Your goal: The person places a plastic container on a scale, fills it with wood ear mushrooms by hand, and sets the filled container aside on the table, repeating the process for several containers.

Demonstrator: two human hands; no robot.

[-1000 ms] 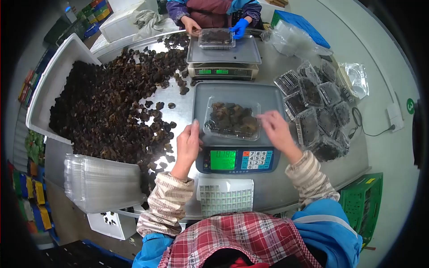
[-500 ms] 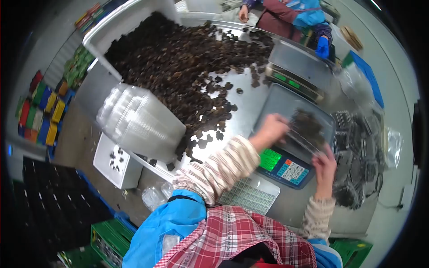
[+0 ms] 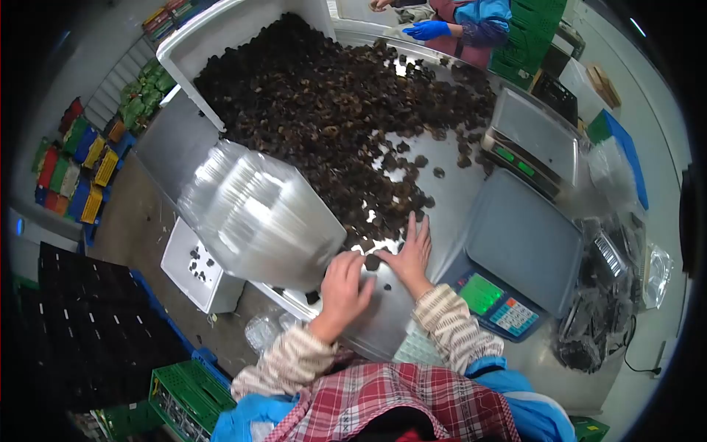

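Both hands are low over the steel table [image 3: 449,191] at the near edge of a heap of dark brown, mushroom-like pieces [image 3: 317,96]. My left hand [image 3: 341,291] has its thumb apart from loosely bent fingers, with nothing visible in it. To its right, my right hand [image 3: 412,254] is open, fingers spread toward the heap. One dark piece [image 3: 373,262] lies between the hands, by the right thumb. A stack of clear plastic trays [image 3: 258,214] stands left of my left hand. Right of my right hand is a digital scale [image 3: 523,243] with a bare pan.
A second scale [image 3: 534,136] stands behind the first. Filled clear packs [image 3: 582,331] crowd the table's right side. A white bin [image 3: 173,55] lies tipped behind the heap, and another white box [image 3: 210,283] is at left. Across the table, a co-worker wears a blue glove [image 3: 427,30].
Both hands have left the scale and moved left to the heap's edge. The filled clear tray they held over the pan is no longer in them. The view has shifted slightly.
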